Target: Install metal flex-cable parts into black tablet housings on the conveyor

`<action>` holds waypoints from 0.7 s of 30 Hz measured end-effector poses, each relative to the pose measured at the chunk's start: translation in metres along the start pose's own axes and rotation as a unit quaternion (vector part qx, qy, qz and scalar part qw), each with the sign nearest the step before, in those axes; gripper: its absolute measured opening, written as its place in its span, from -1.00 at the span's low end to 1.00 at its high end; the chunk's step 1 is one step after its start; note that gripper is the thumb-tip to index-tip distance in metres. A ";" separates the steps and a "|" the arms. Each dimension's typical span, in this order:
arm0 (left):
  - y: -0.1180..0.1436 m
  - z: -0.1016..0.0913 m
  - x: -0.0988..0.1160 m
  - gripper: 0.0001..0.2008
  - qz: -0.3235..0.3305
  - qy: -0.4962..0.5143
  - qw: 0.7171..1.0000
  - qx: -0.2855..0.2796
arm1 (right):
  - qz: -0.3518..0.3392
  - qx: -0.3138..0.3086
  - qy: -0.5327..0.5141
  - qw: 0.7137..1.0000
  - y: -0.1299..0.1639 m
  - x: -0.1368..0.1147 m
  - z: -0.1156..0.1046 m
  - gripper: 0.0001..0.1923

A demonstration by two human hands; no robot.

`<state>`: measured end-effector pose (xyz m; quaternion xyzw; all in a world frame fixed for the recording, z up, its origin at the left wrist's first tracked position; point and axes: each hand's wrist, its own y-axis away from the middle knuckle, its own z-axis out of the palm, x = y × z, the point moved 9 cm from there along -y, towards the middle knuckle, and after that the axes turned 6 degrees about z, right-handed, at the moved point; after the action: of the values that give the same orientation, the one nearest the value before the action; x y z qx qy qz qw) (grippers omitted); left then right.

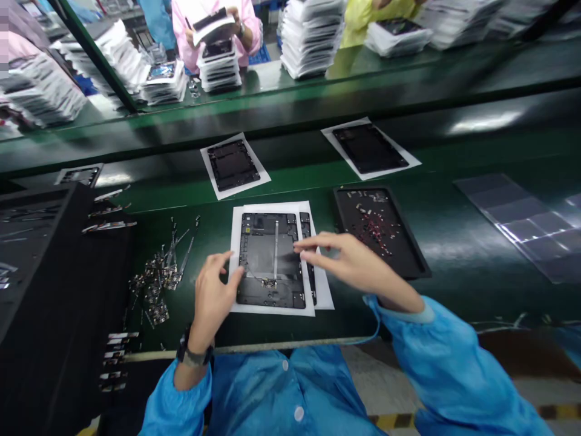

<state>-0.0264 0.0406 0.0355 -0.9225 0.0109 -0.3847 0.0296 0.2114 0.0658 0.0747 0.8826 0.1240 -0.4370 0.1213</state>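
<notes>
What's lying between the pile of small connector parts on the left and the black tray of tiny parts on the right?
In the head view, the dark tablet frame on white sheets, with the left hand and right hand on it.

The panel point(271, 260) looked matt dark plastic on white paper point(236, 254); the bench point(454, 254) was glossy green, sleeves point(454, 363) thin blue cloth.
</notes>
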 end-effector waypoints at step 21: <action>-0.061 0.026 -0.045 -0.88 -0.150 0.169 0.974 -0.007 | 0.374 0.130 0.085 0.914 -0.281 0.047 0.016 -0.64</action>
<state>-0.0399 0.1047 -0.0107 -0.8355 -0.1198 -0.5350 -0.0369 0.1357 0.3301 -0.0025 0.9061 -0.2634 -0.2955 0.1494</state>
